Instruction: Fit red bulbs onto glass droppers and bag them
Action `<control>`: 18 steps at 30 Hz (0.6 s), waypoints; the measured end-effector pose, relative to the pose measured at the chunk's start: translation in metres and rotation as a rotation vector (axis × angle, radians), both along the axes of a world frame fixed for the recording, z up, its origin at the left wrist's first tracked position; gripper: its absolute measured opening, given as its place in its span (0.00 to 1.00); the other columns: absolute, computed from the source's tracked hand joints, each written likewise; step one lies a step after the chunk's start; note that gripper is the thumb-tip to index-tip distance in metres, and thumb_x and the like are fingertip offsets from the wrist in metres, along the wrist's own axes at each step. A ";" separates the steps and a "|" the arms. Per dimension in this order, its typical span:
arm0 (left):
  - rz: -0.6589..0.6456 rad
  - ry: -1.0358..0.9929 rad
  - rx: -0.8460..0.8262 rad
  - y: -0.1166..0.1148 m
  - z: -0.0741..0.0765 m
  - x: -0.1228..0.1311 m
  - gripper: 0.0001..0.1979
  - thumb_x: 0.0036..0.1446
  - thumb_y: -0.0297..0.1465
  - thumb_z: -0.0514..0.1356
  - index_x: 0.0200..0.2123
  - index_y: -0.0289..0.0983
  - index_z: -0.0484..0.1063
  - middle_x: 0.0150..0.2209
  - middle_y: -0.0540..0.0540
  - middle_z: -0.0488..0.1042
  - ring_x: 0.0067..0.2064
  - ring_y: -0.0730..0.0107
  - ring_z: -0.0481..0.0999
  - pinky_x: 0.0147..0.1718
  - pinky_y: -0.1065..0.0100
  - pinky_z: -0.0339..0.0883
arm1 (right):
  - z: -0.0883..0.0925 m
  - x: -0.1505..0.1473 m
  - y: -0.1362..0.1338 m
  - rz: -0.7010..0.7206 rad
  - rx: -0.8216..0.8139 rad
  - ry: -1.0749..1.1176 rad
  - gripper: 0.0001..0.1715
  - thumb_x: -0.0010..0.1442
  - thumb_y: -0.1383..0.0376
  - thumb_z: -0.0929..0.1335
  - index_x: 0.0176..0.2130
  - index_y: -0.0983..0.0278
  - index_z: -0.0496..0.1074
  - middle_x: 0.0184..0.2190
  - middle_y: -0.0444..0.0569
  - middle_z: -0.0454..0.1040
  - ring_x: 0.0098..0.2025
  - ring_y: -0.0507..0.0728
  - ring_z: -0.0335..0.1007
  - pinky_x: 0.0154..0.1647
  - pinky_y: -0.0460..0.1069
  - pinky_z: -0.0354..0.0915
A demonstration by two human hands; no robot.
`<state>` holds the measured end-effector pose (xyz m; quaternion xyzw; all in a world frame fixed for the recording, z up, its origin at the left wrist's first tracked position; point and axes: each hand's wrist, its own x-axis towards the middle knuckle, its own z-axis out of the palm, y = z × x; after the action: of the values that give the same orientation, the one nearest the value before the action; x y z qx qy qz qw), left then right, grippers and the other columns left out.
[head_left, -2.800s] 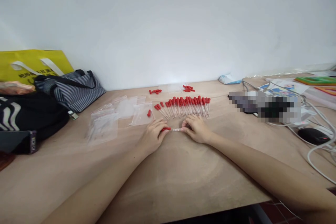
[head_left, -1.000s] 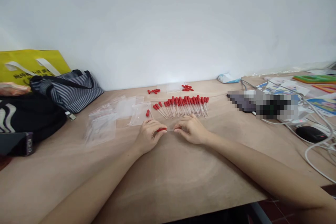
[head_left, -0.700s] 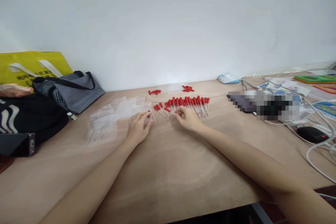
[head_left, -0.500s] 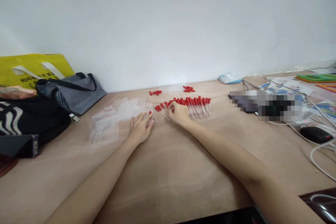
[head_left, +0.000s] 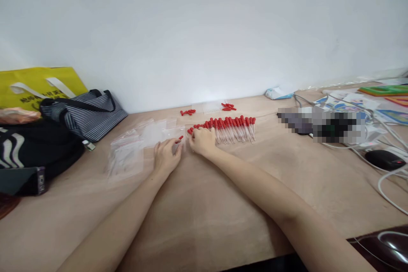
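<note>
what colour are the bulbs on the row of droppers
The bulbs are red, shown in the head view.

On the table [head_left: 204, 216], droppers [head_left: 231, 123] lie between zip bags [head_left: 151, 134] and a mouse [head_left: 384, 160].

- L hand [head_left: 168, 154]: covers most of whatever lies under the red bulb [head_left: 181, 137]; grip unclear.
- R hand [head_left: 204, 140]: hides tubes at L end of dropper row [head_left: 234, 125]; fingertips mostly hidden.
- L forearm [head_left: 114, 225], R forearm [head_left: 270, 204]: cut off, btm edge.
- Yellow bag [head_left: 65, 77]: cut off at L edge, pt. hidden by striped bag [head_left: 87, 112].
- Pixelated items [head_left: 339, 126], R side: can't ID.
</note>
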<state>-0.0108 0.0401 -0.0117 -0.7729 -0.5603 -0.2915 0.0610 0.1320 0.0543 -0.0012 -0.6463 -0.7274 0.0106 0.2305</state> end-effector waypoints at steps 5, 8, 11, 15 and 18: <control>0.009 -0.084 0.069 0.003 -0.002 -0.003 0.06 0.49 0.33 0.54 0.24 0.37 0.65 0.27 0.47 0.73 0.31 0.65 0.72 0.33 0.67 0.62 | 0.005 -0.014 -0.009 -0.006 -0.135 -0.062 0.17 0.55 0.61 0.60 0.38 0.69 0.70 0.39 0.59 0.71 0.41 0.60 0.66 0.44 0.56 0.49; -0.007 -0.083 0.077 0.002 -0.002 -0.003 0.06 0.49 0.32 0.54 0.23 0.37 0.63 0.26 0.48 0.72 0.31 0.65 0.72 0.33 0.67 0.61 | 0.007 -0.016 -0.011 -0.006 -0.178 -0.096 0.16 0.55 0.64 0.60 0.38 0.70 0.71 0.38 0.60 0.72 0.41 0.61 0.66 0.44 0.56 0.49; -0.028 -0.071 0.077 0.001 0.000 -0.003 0.06 0.49 0.32 0.54 0.23 0.37 0.63 0.26 0.48 0.71 0.32 0.65 0.71 0.35 0.65 0.60 | 0.008 -0.014 -0.014 0.014 -0.167 -0.128 0.15 0.55 0.67 0.60 0.38 0.70 0.71 0.39 0.61 0.72 0.44 0.62 0.64 0.43 0.56 0.50; -0.095 -0.085 0.076 -0.006 0.000 0.000 0.07 0.50 0.34 0.54 0.23 0.38 0.62 0.26 0.48 0.70 0.32 0.65 0.68 0.33 0.66 0.60 | 0.006 0.008 -0.031 0.061 -0.127 -0.169 0.15 0.57 0.68 0.58 0.37 0.71 0.71 0.39 0.62 0.71 0.44 0.62 0.62 0.43 0.56 0.50; -0.204 -0.148 -0.021 -0.018 -0.003 0.012 0.08 0.52 0.35 0.53 0.24 0.38 0.61 0.27 0.49 0.70 0.31 0.68 0.67 0.31 0.68 0.61 | 0.002 0.045 -0.049 0.116 -0.088 -0.189 0.16 0.58 0.64 0.59 0.36 0.71 0.70 0.39 0.61 0.70 0.42 0.62 0.62 0.40 0.54 0.52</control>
<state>0.0008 0.0218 -0.0143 -0.8030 -0.4845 -0.3466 -0.0185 0.1773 0.0048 0.0006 -0.6108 -0.7808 -0.0051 0.1315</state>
